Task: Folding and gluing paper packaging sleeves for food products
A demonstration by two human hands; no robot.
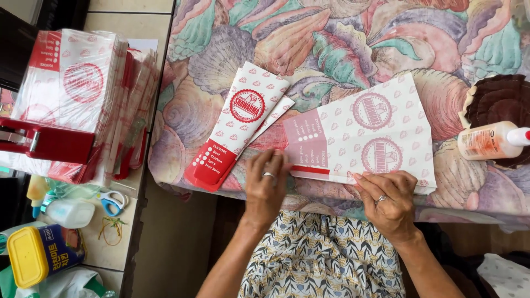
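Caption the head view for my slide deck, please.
Both hands, left hand and right hand, press a flat printed paper sheet on a shell-patterned tablecloth.

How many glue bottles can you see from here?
2. One white glue bottle lies on its side at the table's right edge, beyond the right hand. Another bottle lies on the side counter beside the scissors. Clutter there may hide others.

Both forearms reach forward from the bottom of the view, bare to the elbow. The left hand [266,185] lies palm down with fingers together, pressing flat. The right hand [389,197] presses likewise, its fingers angled leftward, a ring on each hand.
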